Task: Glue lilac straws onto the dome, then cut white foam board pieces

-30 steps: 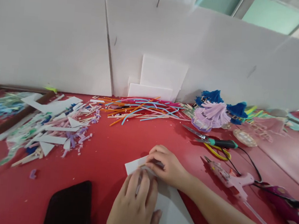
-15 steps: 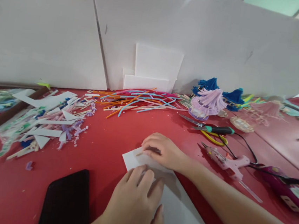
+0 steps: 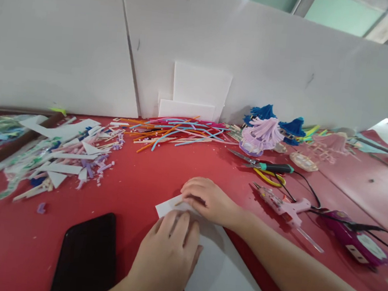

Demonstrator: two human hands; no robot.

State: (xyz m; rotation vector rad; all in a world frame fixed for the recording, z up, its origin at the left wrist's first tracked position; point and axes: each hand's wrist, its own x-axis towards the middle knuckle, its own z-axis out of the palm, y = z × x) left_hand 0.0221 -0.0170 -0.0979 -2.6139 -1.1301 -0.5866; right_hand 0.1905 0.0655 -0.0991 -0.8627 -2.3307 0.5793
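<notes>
A white sheet of board [image 3: 229,277] lies slanted on the red tabletop in front of me. My left hand [image 3: 166,252] rests on its left edge, palm down, fingers stretched forward and holding nothing. At the sheet's far end my right hand [image 3: 211,202] is curled, thumb against fingers, pinching a thin tan stick [image 3: 178,203] down at the board's surface. Only the stick's near tip shows; the fingers hide the rest. A black phone [image 3: 87,254] lies to the left of my left hand.
Scissors [image 3: 274,167], a pink glue gun [image 3: 280,206] and a purple power strip [image 3: 353,238] with cords lie at right. Small blue, lilac and pink tasselled models [image 3: 262,133] stand behind them. Coloured sticks [image 3: 181,133] line the wall; scraps [image 3: 65,163] and a brown tray [image 3: 18,149] sit left.
The view has shifted, so the tools at right appear further left. My left hand has moved slightly left, its thumb now more tucked under. My right hand keeps its pinch at the board's far end.
</notes>
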